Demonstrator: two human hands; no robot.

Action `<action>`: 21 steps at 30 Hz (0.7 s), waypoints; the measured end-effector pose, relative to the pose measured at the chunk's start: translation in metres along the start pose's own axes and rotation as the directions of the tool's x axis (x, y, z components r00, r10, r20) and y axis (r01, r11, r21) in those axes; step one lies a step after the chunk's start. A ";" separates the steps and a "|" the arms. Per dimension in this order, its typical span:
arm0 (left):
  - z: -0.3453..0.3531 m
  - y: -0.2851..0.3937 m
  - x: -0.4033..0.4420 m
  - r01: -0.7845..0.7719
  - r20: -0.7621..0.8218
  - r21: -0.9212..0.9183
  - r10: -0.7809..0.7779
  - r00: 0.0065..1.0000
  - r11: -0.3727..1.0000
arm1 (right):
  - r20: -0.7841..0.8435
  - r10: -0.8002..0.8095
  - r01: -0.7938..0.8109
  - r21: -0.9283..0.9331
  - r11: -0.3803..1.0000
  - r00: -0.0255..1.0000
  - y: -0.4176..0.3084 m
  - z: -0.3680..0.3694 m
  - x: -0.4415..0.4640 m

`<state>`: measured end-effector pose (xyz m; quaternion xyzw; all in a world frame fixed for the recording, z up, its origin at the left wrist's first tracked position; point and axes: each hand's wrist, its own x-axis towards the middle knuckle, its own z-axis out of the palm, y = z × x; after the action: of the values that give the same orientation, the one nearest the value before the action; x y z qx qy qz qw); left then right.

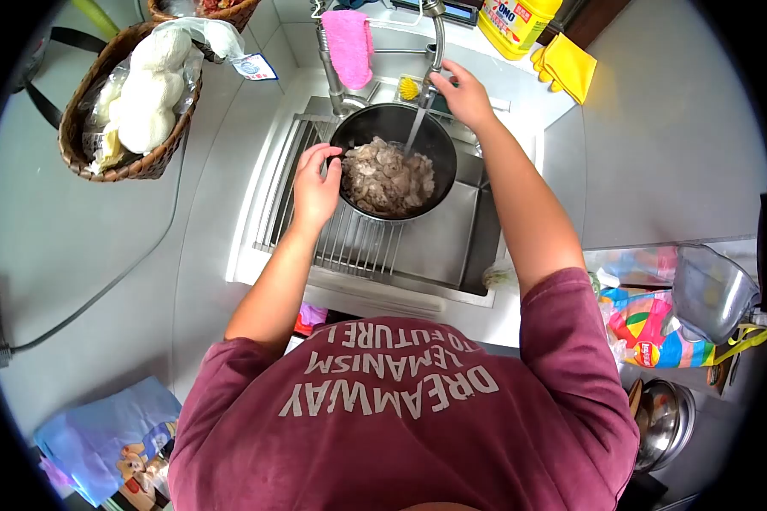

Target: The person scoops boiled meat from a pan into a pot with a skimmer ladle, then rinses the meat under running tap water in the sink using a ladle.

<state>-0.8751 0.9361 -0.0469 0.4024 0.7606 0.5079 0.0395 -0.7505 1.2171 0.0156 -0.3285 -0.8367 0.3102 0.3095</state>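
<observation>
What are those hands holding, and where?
Left hand: the dark pot, by its left side. Right hand: fingers at the tap spout, near its lower end; grip unclear.

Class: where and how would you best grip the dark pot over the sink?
Probably grip the dark pot by its rim, from left and right: it is round and open-topped, food lies below the rim, and the left hand is at its left edge.

There are two baskets (71, 139), one black pot (439, 145), one yellow bottle (516, 27).
</observation>
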 end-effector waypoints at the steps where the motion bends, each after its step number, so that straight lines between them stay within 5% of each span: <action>1: -0.001 0.003 -0.003 0.000 -0.008 0.010 0.000 1.000 1.000 | -0.008 -0.022 0.022 0.010 1.000 1.000 -0.002 0.004 -0.002; 3: -0.001 0.009 -0.011 0.003 -0.022 0.026 -0.003 1.000 1.000 | -0.022 -0.062 0.062 0.026 0.998 0.998 -0.011 0.011 -0.011; 4: -0.001 0.009 -0.015 0.029 -0.019 0.013 -0.028 0.999 1.000 | 0.074 0.056 -0.053 -0.042 0.998 0.996 -0.022 0.008 -0.017; 7: -0.005 0.021 -0.020 0.008 -0.028 0.023 -0.007 1.000 1.000 | 0.064 -0.055 0.065 -0.167 0.984 0.996 -0.020 0.009 -0.021; 8: -0.006 0.030 -0.023 0.142 -0.001 -0.115 -0.144 0.990 0.983 | 0.017 -0.114 0.115 -0.171 0.978 0.993 -0.002 0.012 -0.013; 12: 0.001 0.027 -0.020 -0.013 -0.043 -0.002 0.012 0.999 1.000 | 0.038 -0.085 0.093 -0.349 0.932 0.996 -0.007 -0.013 0.002; 21: 0.010 0.024 -0.012 0.038 -0.015 0.024 -0.038 0.999 0.999 | 0.094 -0.166 0.172 -0.060 0.983 0.982 -0.030 0.015 -0.044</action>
<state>-0.8487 0.9391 -0.0370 0.3846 0.7744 0.5010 0.0386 -0.7464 1.1619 0.0144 -0.2525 -0.8844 0.2687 0.2861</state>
